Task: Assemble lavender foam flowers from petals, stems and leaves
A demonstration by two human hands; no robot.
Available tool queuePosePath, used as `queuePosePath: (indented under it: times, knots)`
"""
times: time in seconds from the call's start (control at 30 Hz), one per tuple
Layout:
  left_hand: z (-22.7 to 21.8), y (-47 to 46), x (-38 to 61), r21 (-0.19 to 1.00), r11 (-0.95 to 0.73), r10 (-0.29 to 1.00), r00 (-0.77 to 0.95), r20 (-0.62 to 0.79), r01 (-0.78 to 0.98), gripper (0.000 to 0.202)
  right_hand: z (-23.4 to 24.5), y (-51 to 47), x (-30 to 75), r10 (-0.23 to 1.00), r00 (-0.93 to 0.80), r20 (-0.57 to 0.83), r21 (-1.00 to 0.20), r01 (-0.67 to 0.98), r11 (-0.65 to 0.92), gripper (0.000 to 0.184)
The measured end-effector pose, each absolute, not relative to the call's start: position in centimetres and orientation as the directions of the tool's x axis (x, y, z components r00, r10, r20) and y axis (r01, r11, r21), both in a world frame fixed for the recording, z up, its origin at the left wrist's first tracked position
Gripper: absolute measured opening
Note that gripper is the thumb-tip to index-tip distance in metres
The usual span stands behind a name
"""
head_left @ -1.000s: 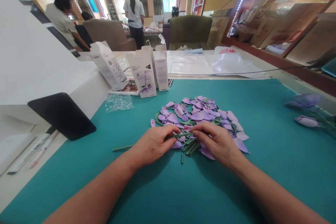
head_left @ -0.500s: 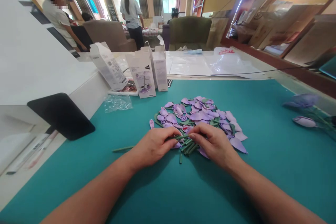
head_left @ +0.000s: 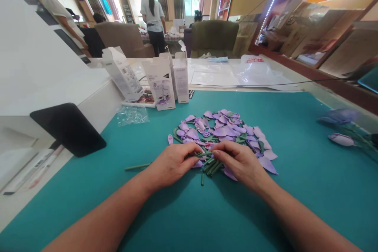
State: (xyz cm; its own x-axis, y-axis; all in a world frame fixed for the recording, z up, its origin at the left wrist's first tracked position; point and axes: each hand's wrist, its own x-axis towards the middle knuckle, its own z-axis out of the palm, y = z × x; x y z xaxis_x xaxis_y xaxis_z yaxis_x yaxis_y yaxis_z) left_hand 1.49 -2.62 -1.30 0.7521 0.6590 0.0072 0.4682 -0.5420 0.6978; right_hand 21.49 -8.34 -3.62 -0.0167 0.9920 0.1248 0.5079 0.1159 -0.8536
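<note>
Between my hands lies a short green stem piece (head_left: 206,153), pinched at both ends. My left hand (head_left: 173,164) is closed on its left end, thumb against fingers. On the other end, my right hand (head_left: 239,160) pinches with thumb and forefinger. Just beyond is a heap of purple petal pieces (head_left: 226,130), with small green leaf parts among them. A bundle of green stem tubes (head_left: 213,166) rests right below my fingertips, and one loose short tube (head_left: 202,179) sits nearer me. A longer green stem (head_left: 137,167) sticks out past my left wrist.
White printed boxes (head_left: 161,86) stand at the back left beside a crumpled clear bag (head_left: 132,115). A black tablet-like panel (head_left: 69,130) leans at the left. Assembled purple flowers (head_left: 341,139) lie at the right edge of the green mat (head_left: 177,220). People are in the background.
My hands keep the same pinch on the stem piece, almost unmoved. In the background, the person at the left has shifted left and the standing person has turned.
</note>
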Motion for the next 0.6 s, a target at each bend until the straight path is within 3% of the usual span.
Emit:
queuePosePath:
  times: [0.2,0.4,0.47,0.6]
  knots:
    - [-1.2,-2.7,1.5,0.669,-0.540,0.679,0.734,-0.014,0.512,0.017,-3.3,-8.4,20.9,0.979,-0.053,0.198,-0.819,0.540,0.195,0.012]
    - [-1.0,-2.5,1.4,0.645,-0.550,0.678,0.734,-0.026,0.531,0.018,-2.7,-8.3,21.1,0.958,-0.100,0.268,-0.774,0.570,0.276,0.015]
    - [-0.9,-2.4,1.3,0.639,-0.545,0.693,0.720,-0.021,0.543,0.020,-2.3,-8.0,22.7,0.956,-0.024,0.294,-0.781,0.570,0.254,0.021]
    - [-1.1,-2.2,1.1,0.622,-0.538,0.725,0.689,-0.004,0.569,0.023,-1.5,-7.2,28.4,0.875,0.334,0.350,-0.773,0.630,0.069,0.022]
